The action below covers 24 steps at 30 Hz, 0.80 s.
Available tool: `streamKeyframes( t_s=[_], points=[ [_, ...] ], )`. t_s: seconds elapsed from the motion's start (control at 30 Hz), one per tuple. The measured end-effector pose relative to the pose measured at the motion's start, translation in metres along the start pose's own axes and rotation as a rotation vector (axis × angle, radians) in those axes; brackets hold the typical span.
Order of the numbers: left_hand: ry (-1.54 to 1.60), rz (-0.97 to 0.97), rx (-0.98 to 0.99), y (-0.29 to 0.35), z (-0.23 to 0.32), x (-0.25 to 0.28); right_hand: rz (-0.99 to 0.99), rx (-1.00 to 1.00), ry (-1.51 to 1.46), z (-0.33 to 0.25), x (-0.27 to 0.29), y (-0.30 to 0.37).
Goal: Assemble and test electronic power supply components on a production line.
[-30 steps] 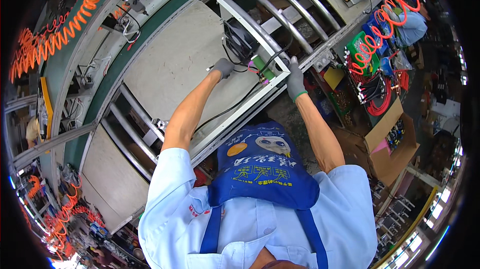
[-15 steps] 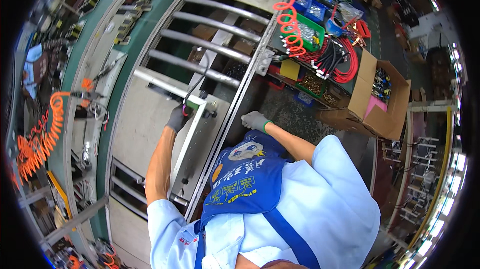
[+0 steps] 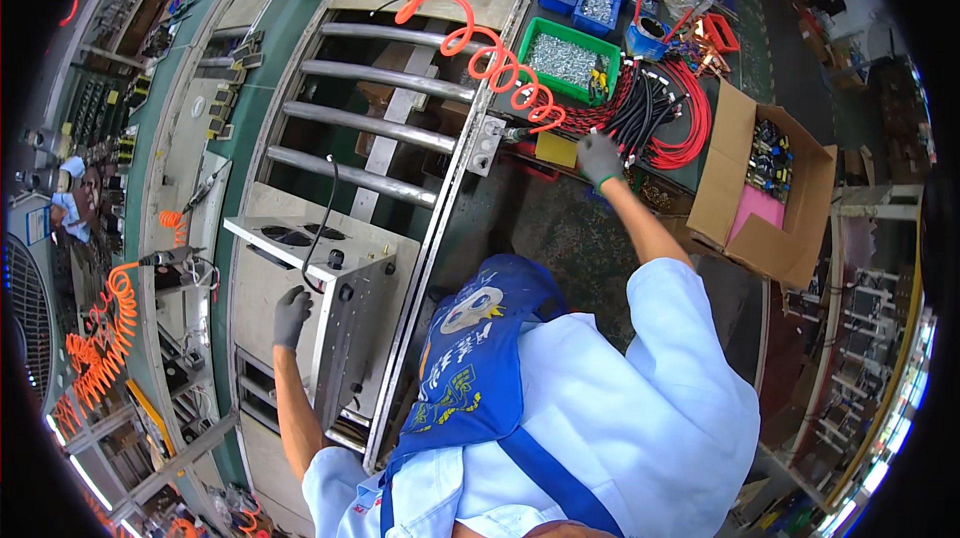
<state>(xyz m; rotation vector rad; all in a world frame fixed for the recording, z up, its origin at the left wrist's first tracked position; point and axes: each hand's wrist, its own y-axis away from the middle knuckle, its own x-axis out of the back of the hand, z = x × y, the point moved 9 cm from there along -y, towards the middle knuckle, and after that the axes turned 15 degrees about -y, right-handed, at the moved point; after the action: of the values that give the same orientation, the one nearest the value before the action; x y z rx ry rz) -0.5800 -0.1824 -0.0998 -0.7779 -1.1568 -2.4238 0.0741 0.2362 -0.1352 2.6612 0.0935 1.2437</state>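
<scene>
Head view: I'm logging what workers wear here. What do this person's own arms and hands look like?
Both the left hand and right hand wear dark grey knit gloves; the right one's cuff has a green edge. Forearms are bare below short, pale blue sleeves.

Assembly workshop, roller conveyor (image 3: 370, 128), parts bins (image 3: 565, 58)

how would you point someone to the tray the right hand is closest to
Start at the roller conveyor and follow the orange coiled hose to its right edge. Just beyond, above the right hand, sits the green tray. It is the only green bin, full of small silvery parts; its neighbours are blue.
</scene>
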Motion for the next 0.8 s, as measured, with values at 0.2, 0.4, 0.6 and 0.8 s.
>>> streamKeyframes(
  t_s=[0.2,0.4,0.6,0.8],
  points=[
    [-0.295,0.472,-0.038,0.129,0.056,0.034,0.199,0.003,0.156,-0.029,0.056,-0.124],
    [-0.237,0.828,-0.053,0.224,0.122,0.002,-0.059,-0.287,0.290,0.002,0.007,-0.192],
    [-0.120,0.893,-0.116,0.249,0.167,-0.025,-0.229,-0.141,0.340,0.012,-0.004,-0.236],
    [-0.181,0.774,-0.403,0.228,0.222,-0.068,0.031,-0.100,-0.651,0.009,0.033,-0.158]
  ],
)
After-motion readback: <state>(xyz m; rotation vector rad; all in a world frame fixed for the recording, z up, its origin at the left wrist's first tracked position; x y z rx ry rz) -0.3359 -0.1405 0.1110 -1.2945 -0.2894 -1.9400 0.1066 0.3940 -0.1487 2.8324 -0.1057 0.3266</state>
